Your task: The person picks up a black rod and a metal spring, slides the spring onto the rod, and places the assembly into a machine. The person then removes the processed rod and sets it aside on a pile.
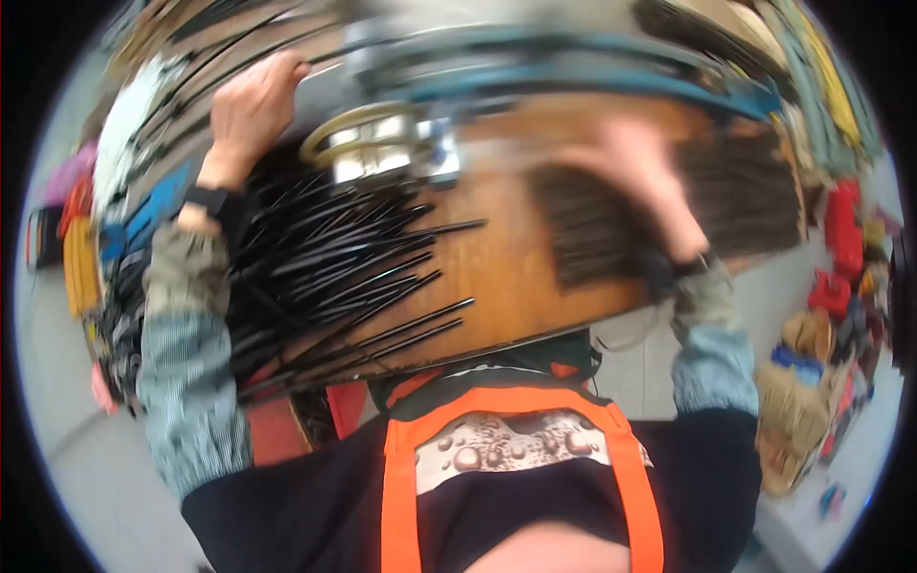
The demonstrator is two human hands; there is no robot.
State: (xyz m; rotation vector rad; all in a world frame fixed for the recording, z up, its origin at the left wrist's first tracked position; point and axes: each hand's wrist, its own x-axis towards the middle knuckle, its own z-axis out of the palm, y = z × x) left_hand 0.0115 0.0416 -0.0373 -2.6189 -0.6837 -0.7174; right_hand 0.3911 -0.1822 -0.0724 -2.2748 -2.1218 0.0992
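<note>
At the left, my left hand point(253, 103) is closed in a fist above a heap of thin black rods point(325, 244). A small dark tip shows by its thumb; what it grips, if anything, I cannot make out. My right hand point(635, 158) is smeared by motion, its thumb held apart from the fingers and nothing visible in it. Below it on the wooden table point(497, 272) lies a dark brown, ridged sheet point(712, 196). Between the hands stands a yellowish ring point(358, 124), perhaps a tape roll, around a shiny, reflective surface.
A blurred blue bar point(592, 81) crosses the back of the table. More long black rods lie at the far left. Red items point(842, 229) and beige cloth bundles point(798, 420) are on the right. A yellow object point(82, 267) stands at the left edge.
</note>
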